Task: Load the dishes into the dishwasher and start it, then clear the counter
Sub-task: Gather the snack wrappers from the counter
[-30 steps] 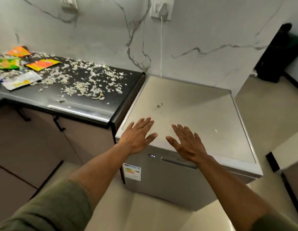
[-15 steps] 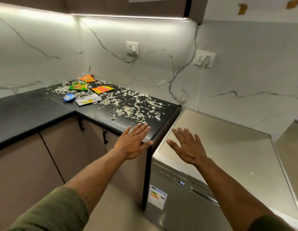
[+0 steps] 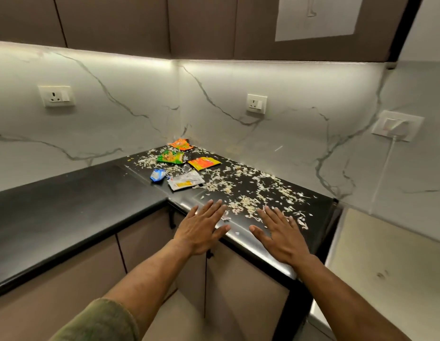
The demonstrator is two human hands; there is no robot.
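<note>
On black counter [image 3: 66, 207]: scattered peelings [image 3: 250, 190]

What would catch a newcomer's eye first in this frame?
The pale scraps strewn across the black counter, thickest toward its right end. Next, the bright wrappers clustered near the back corner. In front, the left hand and right hand are spread flat and empty over the counter's front edge.

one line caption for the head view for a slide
Both open hands, left and right, over a black counter littered with wrappers.
</note>
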